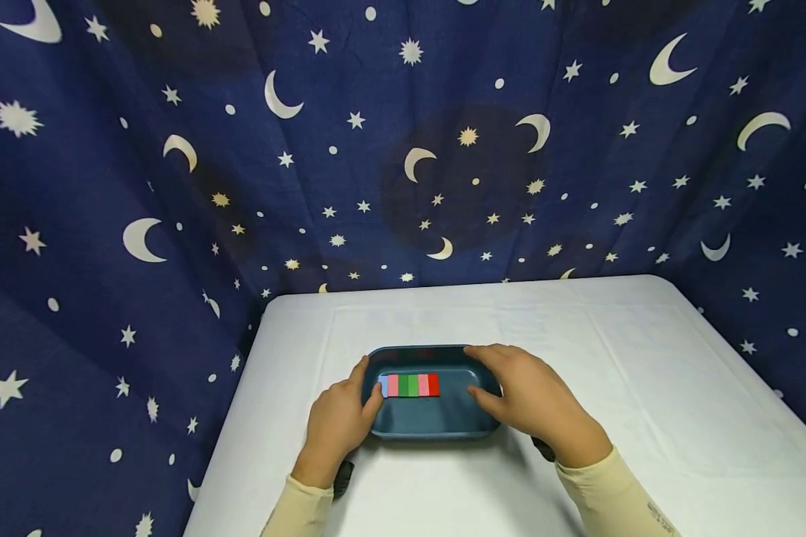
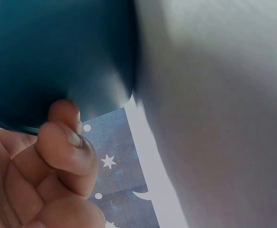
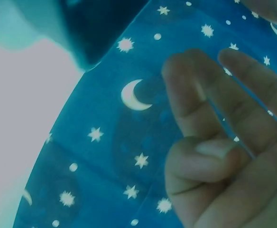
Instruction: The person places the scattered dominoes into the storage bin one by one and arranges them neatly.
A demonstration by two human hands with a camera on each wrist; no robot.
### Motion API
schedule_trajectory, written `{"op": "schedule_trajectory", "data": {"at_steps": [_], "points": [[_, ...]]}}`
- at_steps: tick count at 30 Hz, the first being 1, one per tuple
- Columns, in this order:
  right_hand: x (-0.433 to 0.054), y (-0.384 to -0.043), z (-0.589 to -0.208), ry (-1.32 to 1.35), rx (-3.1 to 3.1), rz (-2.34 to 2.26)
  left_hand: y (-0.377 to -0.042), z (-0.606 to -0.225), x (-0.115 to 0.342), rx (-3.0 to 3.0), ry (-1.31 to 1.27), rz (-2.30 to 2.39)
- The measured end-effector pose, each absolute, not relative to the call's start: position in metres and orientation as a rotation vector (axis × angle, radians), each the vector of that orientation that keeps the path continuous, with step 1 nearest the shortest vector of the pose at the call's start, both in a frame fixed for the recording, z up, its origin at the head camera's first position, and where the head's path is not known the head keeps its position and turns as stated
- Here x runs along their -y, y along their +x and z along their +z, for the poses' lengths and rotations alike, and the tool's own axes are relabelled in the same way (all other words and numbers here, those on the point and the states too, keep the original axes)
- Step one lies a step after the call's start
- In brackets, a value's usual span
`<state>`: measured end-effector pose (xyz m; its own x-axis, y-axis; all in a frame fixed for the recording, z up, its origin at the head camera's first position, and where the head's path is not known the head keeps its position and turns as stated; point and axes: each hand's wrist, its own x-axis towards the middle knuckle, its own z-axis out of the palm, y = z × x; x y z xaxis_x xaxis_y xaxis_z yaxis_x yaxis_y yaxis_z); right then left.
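A dark teal oblong tray (image 1: 460, 418) is in the middle of the head view. Inside it, a row of small coloured blocks (image 1: 413, 385), blue, pink, green and red, lies side by side toward the left. My left hand (image 1: 336, 418) grips the tray's left end, thumb over the rim; in the left wrist view its fingers (image 2: 65, 147) curl against the outer wall. My right hand (image 1: 530, 391) is at the right end, thumb and fingers spread around that rim. In the right wrist view its fingers (image 3: 190, 95) are loosely bent, apart from the tray corner (image 3: 93, 38).
A white cloth (image 1: 645, 373) covers the table under the tray. Behind and at both sides hangs a dark blue curtain (image 1: 349, 179) printed with moons and stars. The table's far edge runs close to the curtain.
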<state>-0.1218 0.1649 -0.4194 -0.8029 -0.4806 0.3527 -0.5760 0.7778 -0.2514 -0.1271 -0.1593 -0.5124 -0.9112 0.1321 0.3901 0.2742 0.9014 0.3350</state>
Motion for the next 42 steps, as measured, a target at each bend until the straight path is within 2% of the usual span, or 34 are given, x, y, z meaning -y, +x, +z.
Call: {"op": "schedule_trajectory", "data": {"at_steps": [18,36,42], "points": [[-0.239,-0.078,-0.466,0.479,2.703,0.621,-0.126,-0.514,0.161,2.701,-0.289,-0.538],[-0.275,-0.061,-0.495,0.162,3.050,0.524,-0.127,-0.514,0.160,2.715,-0.285,-0.541],[-0.285,-0.061,-0.499,0.164,3.080,0.533,-0.128,-0.514,0.159,2.717,-0.289,-0.538]]}}
